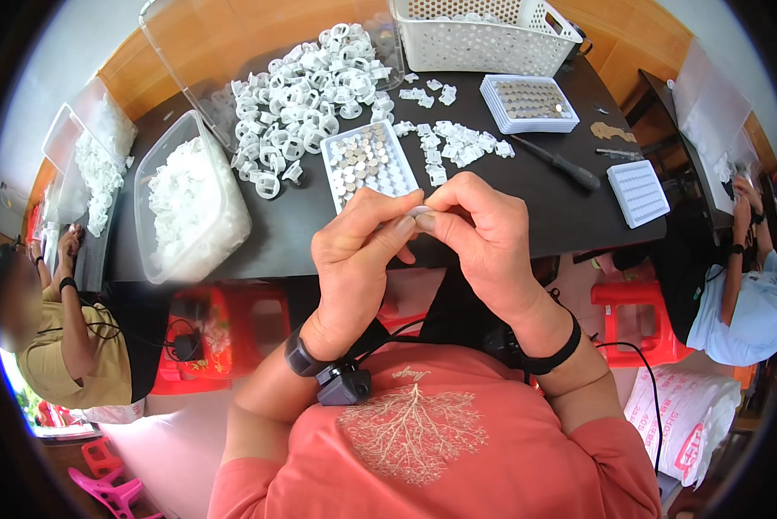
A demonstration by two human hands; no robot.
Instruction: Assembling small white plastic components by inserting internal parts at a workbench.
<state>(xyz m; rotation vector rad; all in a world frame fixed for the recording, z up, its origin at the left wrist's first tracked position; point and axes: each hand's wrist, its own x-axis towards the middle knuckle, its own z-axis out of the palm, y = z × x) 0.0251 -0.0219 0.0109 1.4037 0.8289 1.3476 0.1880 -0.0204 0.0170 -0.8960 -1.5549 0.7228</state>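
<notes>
My left hand (354, 246) and my right hand (488, 229) meet over the near edge of the dark table, thumbs and forefingers pinched together. Between the fingertips is a small whitish plastic piece (419, 210), mostly covered by them. Just beyond my left hand lies a white tray (330, 180) of small round metal discs (364, 156) that look like button cells. Several small clear-white plastic pieces (462, 143) lie scattered beyond my right hand. A large heap of white plastic ring-shaped parts (298, 104) spreads behind the disc tray.
A clear tub (240, 232) of white parts stands at left, a white basket (492, 50) at the back. To the right are stacked trays (536, 124), a screwdriver (561, 164) and a small white tray (638, 192). Other people sit at both sides.
</notes>
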